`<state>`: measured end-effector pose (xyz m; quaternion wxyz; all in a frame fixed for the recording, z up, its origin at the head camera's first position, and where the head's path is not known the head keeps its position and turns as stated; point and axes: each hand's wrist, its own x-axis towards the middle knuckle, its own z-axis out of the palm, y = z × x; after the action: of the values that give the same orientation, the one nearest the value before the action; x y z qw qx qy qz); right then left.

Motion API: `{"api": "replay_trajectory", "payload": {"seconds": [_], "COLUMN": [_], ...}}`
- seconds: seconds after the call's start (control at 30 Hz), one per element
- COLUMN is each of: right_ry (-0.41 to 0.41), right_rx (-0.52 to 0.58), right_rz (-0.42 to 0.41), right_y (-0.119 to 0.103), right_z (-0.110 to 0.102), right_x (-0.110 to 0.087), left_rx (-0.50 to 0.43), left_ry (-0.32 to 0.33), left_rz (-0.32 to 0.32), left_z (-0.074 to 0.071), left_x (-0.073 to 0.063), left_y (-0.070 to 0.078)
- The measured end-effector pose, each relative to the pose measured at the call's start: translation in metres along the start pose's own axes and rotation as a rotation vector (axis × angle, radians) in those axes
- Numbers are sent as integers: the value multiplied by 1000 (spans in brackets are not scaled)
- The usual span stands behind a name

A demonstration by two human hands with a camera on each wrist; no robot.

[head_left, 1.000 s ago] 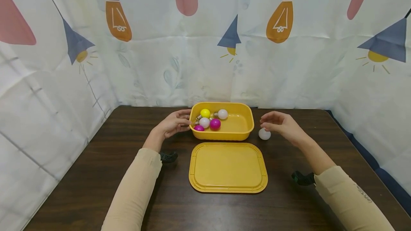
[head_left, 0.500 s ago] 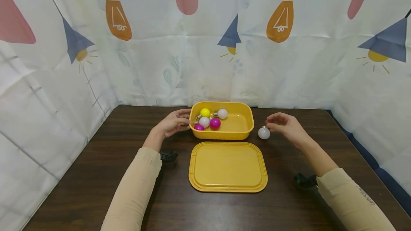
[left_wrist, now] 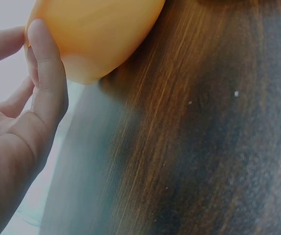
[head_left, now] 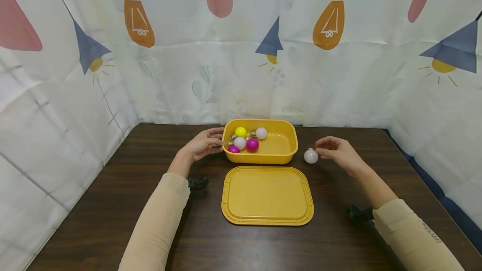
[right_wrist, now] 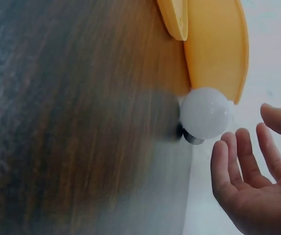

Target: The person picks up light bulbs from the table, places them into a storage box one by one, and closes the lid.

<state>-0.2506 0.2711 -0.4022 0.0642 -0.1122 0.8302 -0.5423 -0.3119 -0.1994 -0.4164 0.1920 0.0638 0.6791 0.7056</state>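
In the head view my left hand (head_left: pixel 205 144) rests its fingers against the left end of a yellow plastic box (head_left: pixel 280 159). The left wrist view shows the thumb (left_wrist: pixel 49 73) at the box's rim. Inside lie a yellow light bulb (head_left: pixel 241 132), two white ones, such as the white bulb (head_left: pixel 261 133), and two magenta ones, such as the magenta bulb (head_left: pixel 252 145). Another white light bulb (head_left: pixel 311 156) lies on the table right of the box. My right hand (head_left: pixel 339 154) is just right of it, fingers loosely bent and holding nothing. Whether a fingertip touches that bulb cannot be told.
A flat yellow lid (head_left: pixel 267 196) lies on the dark wooden table (head_left: pixel 211 246) in front of the box. Behind the table hangs a white curtain (head_left: pixel 241 87) printed with lamps. Dark wrist cameras hang beneath both wrists.
My right hand has drawn back to the right from above the loose white bulb. That bulb has shifted slightly, and its screw base now shows. The left hand stays at the box.
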Motion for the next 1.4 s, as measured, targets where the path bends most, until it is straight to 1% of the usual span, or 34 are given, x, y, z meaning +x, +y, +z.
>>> {"api": "replay_trajectory", "payload": {"seconds": [0.3, 0.6, 0.9, 1.03, 1.4], "right_ry": [-9, -32, -55, -60, -83], "right_rx": [-37, -54, -62, -78, -131], "right_rz": [57, 71, 104, 107, 98], "right_y": [4, 10, 10, 7, 10], "right_z": [0, 5, 7, 8, 8], "right_x": [-1, 3, 9, 11, 15], "left_rx": [-16, -7, -3, 12, -4], "left_ry": [2, -2, -4, -16, -7], "left_rz": [-2, -5, 1, 12, 4], "left_z": [0, 1, 0, -1, -1], "left_x": [1, -1, -1, 0, 0], "left_y": [0, 1, 1, 0, -1]}}
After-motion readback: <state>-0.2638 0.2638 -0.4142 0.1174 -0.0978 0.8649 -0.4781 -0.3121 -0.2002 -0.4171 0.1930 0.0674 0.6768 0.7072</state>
